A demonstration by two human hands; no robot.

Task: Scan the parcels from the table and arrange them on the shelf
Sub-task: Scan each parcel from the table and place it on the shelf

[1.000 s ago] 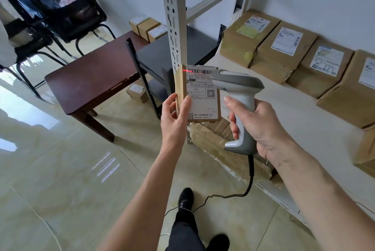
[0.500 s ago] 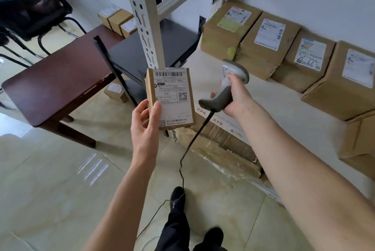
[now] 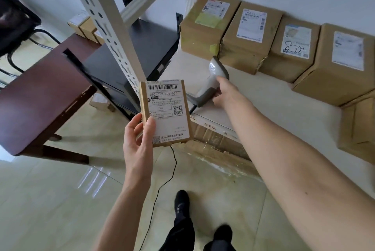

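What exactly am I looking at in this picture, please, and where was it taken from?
There is no machine here: a person wears a camera on the head, so this single view looks forward and down over their own arms to their black shoes on the tiled floor.

The left hand holds up a small cardboard parcel, its label with barcode facing the camera. The right hand reaches out and grips the handle of a grey barcode scanner, low over the pale shelf; I cannot tell whether it touches. Its black cable hangs to the floor.

Along the wall, the shelf carries a row of larger labelled cardboard boxes. To the left stands a dark brown table with a few small parcels at its far end.
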